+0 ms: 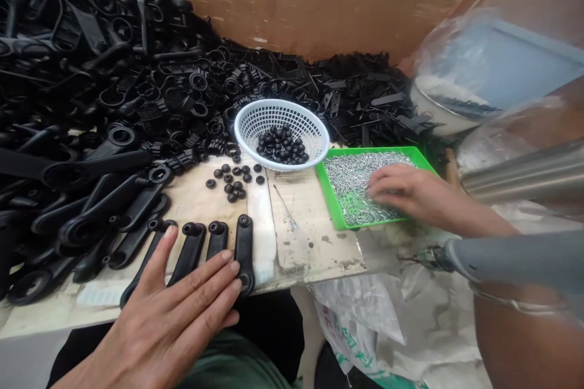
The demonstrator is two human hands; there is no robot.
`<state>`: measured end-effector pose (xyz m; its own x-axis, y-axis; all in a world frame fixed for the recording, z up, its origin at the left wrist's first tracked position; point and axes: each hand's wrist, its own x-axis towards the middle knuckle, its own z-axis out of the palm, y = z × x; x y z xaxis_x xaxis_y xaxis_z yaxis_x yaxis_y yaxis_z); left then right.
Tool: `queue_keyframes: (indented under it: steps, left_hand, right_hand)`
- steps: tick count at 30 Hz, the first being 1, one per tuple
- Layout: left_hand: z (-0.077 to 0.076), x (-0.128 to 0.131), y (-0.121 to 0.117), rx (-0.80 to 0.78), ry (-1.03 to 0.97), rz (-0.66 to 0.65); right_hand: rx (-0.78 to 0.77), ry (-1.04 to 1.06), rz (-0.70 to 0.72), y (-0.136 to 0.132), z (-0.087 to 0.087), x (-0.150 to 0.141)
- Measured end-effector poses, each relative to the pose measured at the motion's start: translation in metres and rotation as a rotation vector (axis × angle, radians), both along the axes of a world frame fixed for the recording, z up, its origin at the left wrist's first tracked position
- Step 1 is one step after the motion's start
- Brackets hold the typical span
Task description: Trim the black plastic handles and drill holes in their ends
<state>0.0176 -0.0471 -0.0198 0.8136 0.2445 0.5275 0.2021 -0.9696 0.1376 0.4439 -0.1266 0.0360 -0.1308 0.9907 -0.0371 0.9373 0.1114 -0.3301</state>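
Observation:
My left hand (pixel 182 304) lies flat and open over the near ends of a row of black plastic arms (pixel 218 243) lined up side by side on the worktop (pixel 310 231). My right hand (pixel 406 191) reaches into a green tray (pixel 326 185) full of small silver screws (pixel 356 173), fingers curled down among them; whether they hold any is hidden. A white mesh basket (pixel 255 118) with small black round caps stands behind the row. Several loose black caps (pixel 232 179) lie on the worktop between basket and arms.
A big heap of black plastic parts (pixel 91 73) fills the left and back. A grey power screwdriver (pixel 502 258) lies at the right. Clear plastic bags (pixel 479 67) and a metal bar (pixel 524 173) sit at the right. A brown board stands behind.

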Motion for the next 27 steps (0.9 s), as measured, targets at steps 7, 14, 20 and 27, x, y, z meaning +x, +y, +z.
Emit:
queue_keyframes:
  steps: [7, 14, 20, 27]
  left_hand:
    - [0.002, 0.004, 0.011, 0.081, 0.005, -0.127]
    - [0.001, -0.002, 0.019, 0.206, 0.126, -0.217]
    - [-0.005, -0.007, 0.020, 0.147, 0.118, -0.157]
    - [-0.005, -0.004, 0.006, 0.008, 0.096, -0.125]
  right_hand:
    - [0.022, -0.066, -0.191, -0.010, -0.005, 0.000]
    - [-0.053, 0.238, 0.047, 0.014, -0.006, -0.040]
    - [0.012, -0.038, -0.056, -0.018, 0.001, 0.024]
    - [-0.230, 0.184, 0.188, -0.008, -0.001, 0.010]
